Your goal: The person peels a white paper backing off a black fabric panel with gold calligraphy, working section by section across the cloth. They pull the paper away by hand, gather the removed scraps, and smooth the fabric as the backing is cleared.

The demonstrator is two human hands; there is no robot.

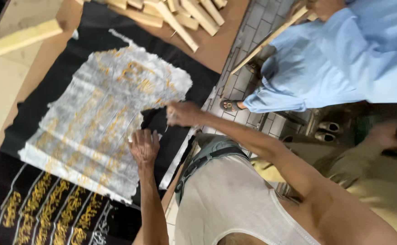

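A torn whitish sheet (94, 118) with gold markings lies on a black cloth (48, 213) that carries gold embroidery. My left hand (145, 147) rests flat on the sheet's near edge with its fingers spread and holds nothing. Just beyond it, my right hand (180, 113), blurred, pinches the sheet's ragged edge at the corner. Both arms reach over from my torso in a white sleeveless top (225, 204).
Several pale wooden blocks (180, 13) lie at the far end of the brown board (216, 45); another block (23, 36) sits at the left. A person in light blue clothing (334, 59) and sandals stands on the tiled floor (253, 22). A second person in khaki (380, 181) is at the right.
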